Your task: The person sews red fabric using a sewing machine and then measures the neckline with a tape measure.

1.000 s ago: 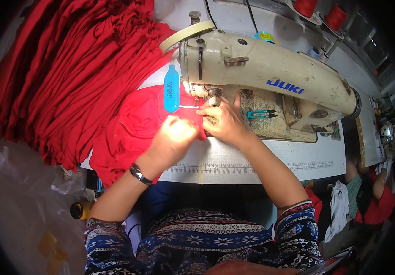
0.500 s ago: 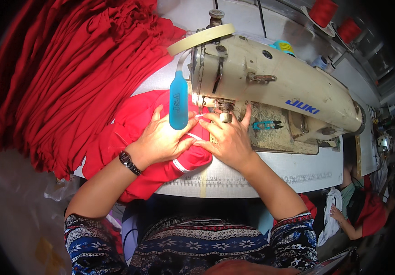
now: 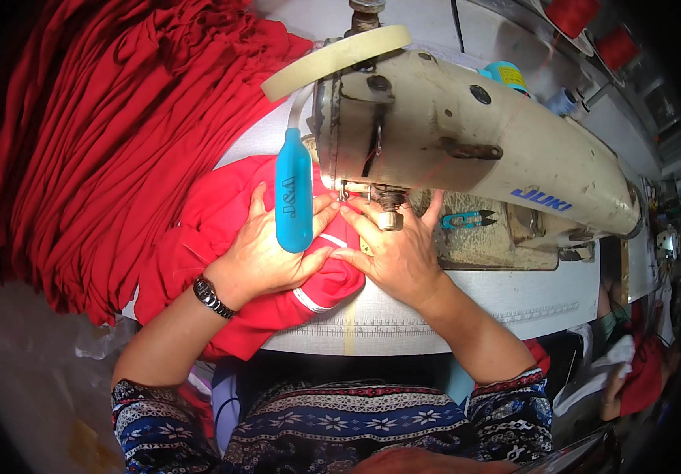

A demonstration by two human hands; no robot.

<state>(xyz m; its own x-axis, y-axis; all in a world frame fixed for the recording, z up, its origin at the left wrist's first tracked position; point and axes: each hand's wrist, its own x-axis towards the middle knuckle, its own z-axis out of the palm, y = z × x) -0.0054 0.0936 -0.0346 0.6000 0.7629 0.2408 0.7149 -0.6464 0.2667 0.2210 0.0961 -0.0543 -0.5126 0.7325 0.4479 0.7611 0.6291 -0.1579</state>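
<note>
Red fabric [image 3: 222,186] with a narrow white band [image 3: 309,299] is bunched under the head of a cream sewing machine [image 3: 435,118]. Flat on this cloth lies my left hand [image 3: 273,249], fingers stretched toward the presser foot [image 3: 343,192] and thumb pointing right. My right hand [image 3: 395,253] rests spread beside it, its index fingertip at the cloth by the foot, its little finger raised apart. The two hands' fingertips nearly meet there. A blue-handled lamp [image 3: 294,193] hangs over part of my left hand. The needle's tip is too small to make out.
A big pile of red fabric pieces [image 3: 135,142] fills the left. Blue thread snips [image 3: 467,220] lie on the machine bed. A roll of pale tape [image 3: 336,62] rests against the machine head. Red thread cones [image 3: 617,47] stand at the back right. Another person's red sleeve [image 3: 644,379] shows at right.
The view has shifted slightly, so the machine looks larger. My hands keep nearly the same pose on the cloth by the presser foot. The other person's arm at right has moved.
</note>
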